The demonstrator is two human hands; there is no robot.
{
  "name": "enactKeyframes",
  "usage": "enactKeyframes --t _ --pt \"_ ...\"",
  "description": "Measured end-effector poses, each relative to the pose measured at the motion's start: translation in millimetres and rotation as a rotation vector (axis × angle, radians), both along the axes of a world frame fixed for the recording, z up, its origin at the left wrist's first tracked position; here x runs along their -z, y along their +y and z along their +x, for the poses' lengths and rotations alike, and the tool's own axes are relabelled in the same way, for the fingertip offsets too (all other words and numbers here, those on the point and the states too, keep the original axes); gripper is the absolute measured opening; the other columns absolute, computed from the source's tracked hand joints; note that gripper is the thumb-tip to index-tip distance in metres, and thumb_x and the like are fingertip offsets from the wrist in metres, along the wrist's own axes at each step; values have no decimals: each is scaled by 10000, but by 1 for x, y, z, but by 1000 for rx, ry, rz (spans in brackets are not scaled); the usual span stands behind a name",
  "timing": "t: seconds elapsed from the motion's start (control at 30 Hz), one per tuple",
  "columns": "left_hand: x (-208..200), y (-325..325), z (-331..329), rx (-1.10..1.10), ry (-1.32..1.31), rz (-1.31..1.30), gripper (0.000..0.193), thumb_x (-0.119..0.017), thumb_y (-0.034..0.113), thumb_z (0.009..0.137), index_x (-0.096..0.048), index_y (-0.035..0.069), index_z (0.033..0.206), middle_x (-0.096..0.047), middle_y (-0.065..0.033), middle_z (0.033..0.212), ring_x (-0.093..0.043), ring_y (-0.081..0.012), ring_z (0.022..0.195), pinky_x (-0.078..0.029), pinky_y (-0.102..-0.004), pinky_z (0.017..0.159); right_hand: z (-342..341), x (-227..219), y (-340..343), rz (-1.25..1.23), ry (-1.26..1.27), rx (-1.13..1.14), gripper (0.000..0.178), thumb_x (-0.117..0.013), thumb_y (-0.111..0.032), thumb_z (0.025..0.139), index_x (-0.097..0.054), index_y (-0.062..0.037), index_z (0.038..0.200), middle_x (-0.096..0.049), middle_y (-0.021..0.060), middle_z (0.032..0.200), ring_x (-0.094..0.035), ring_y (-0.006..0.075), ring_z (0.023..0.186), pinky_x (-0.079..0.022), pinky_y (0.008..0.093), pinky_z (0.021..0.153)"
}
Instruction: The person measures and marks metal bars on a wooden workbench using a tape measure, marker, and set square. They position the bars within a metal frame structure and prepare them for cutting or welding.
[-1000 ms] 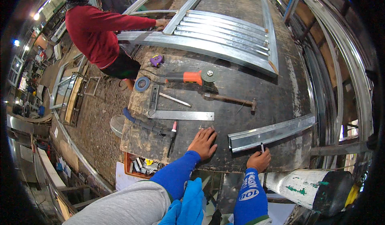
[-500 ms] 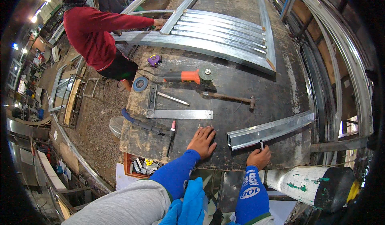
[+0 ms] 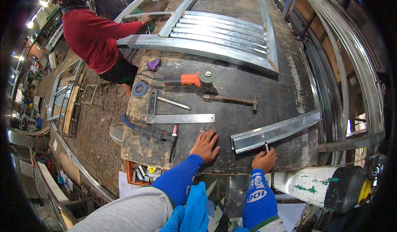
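Note:
My left hand (image 3: 205, 146) lies flat on the dark worn bench top, its fingers spread. At the near right, my right hand (image 3: 264, 159) pinches a thin pale pen-like stick (image 3: 266, 146) whose tip meets the near side of a shiny metal channel (image 3: 275, 132). The channel lies aslant on the bench. Left of my left hand is a black marker (image 3: 173, 143) with a pink end. Beyond it lie a steel try square (image 3: 182, 118), a thin silver rod (image 3: 174, 103) and a hammer (image 3: 231, 100) with a wooden handle.
An orange angle grinder (image 3: 186, 79), a blue-rimmed disc (image 3: 139, 88) and a purple tape measure (image 3: 154, 64) lie farther back. Behind them rests a welded metal frame (image 3: 206, 52). A co-worker in a red sweater (image 3: 89, 39) stands at the left. A white-and-black cylinder (image 3: 318, 187) is at the lower right.
The co-worker's arm has drawn back from the metal frame. The whole view has shifted slightly; my hands, the stick and the channel keep nearly the same places on the bench.

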State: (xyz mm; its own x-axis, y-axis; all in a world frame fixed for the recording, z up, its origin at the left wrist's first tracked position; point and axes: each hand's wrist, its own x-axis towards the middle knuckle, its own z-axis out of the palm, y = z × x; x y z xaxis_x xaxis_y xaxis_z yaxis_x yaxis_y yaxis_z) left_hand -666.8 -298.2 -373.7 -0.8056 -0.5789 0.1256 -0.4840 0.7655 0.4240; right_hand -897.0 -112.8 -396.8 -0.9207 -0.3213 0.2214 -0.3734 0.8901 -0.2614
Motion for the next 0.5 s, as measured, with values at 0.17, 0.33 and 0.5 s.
enactKeyframes --t 0.17,0.33,0.5 --pt "3 0 1 -7 -11 -7 578 -581 399 992 -521 38 1439 -470 -186 1522 -380 -347 1479 -235 -515 1262 2 -8 -3 1 -47 4 439 -569 -174 892 -576 -18 1302 -623 219 1224 -575 412 1168 -453 538 1007" --pt "-4 -1 -1 -2 -18 35 573 -597 385 988 -518 45 1443 -459 -187 1529 -378 -364 1474 -241 -524 1260 0 -5 -2 -18 -51 6 445 -583 -176 876 -577 -14 1290 -627 222 1204 -574 419 1162 -453 537 999" --pt "-6 3 0 -15 -38 64 581 -613 374 973 -522 40 1440 -453 -194 1532 -378 -370 1472 -239 -524 1260 1 -5 1 -17 -60 -1 436 -583 -182 879 -576 -17 1282 -627 221 1205 -572 418 1159 -457 540 1001"
